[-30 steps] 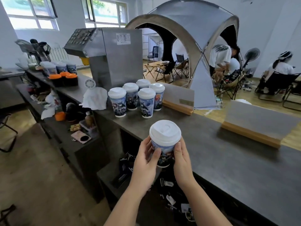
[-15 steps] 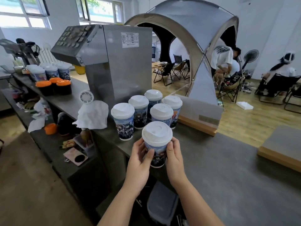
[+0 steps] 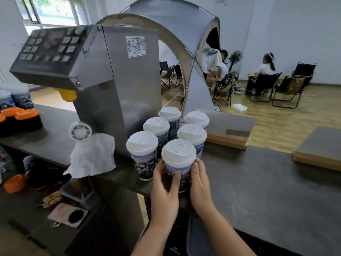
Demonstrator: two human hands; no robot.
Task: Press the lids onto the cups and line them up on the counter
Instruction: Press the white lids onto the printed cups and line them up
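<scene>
Dark counter [image 3: 258, 191] fills the lower right; at lower centre, left hand [image 3: 164, 189] and right hand [image 3: 200, 185] curl their fingers around a lidded cup [image 3: 178, 159], just beside five lidded cups [image 3: 166, 130].

White walls [image 3: 287, 34] all round, daylight thru the window [image 3: 55, 12] top left. Wood floor [image 3: 276, 122] at back w/ black folding chairs [image 3: 282, 89], a standing fan [image 3: 234, 59], grey dome tent [image 3: 177, 30] mid-room.
</scene>
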